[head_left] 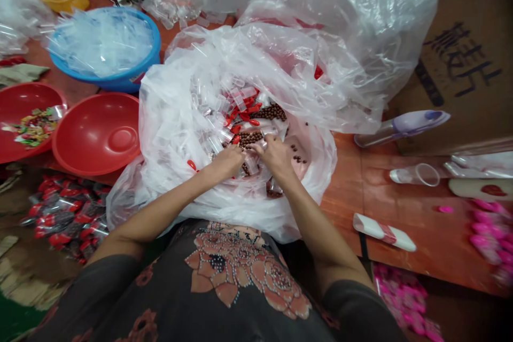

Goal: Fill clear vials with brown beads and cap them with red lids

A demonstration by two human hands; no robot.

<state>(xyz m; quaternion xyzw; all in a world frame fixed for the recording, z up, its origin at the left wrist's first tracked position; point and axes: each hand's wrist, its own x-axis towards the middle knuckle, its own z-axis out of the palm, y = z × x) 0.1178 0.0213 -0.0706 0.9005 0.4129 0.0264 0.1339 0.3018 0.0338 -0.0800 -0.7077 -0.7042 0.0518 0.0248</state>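
Note:
Both hands work low inside a big white plastic bag (168, 96) that is spread open. My left hand (229, 162) is closed, its fingertips among small brown balls (249, 139). Just to its right, my right hand (277, 156) is closed with the fingers pinched, right beside a clear plastic piece (269, 131). What either hand grips is too small and blurred to make out. Around them lie red plastic pieces (245, 109), some spoon-shaped, and clear plastic tubes (218, 131). More brown balls (297, 155) are scattered to the right of my right hand.
To the left stand a blue basin (154, 59) of clear plastic pieces, an empty red bowl (92, 136) and another red bowl (32, 91) with colourful bits. Filled red-topped packets (68, 214) lie below. At right are a cardboard box (460, 96), a purple-and-white tool (417, 122) and a clear cup (427, 175).

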